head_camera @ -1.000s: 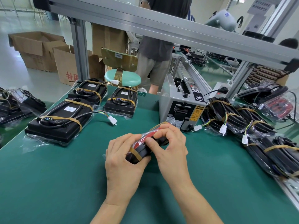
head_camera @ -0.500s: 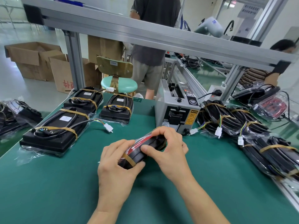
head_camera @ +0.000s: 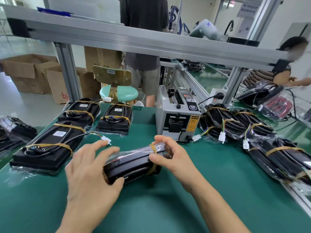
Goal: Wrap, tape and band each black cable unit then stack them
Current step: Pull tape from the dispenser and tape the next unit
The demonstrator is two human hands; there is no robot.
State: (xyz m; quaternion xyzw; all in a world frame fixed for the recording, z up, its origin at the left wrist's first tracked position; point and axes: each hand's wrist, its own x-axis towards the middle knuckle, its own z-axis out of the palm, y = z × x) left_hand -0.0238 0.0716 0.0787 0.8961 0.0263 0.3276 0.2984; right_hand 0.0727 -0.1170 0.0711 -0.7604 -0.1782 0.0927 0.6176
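The right hand (head_camera: 170, 157) pinches a tan rubber band (head_camera: 152, 149) at the far end of a bagged black cable unit (head_camera: 133, 163) lying on the green bench (head_camera: 202, 190), while the left hand (head_camera: 90, 170) – fingers spread, thumb under the near end – steadies it. Best seated flat and square across the plastic wrap – then onto the banded stack (head_camera: 47, 148) at left.

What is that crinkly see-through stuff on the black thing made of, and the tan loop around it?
The wrap on the black cable unit looks like thin clear plastic film: it is shiny, wrinkled and see-through. The tan band is probably rubber, matte and stretched tight around the unit, by the right hand.
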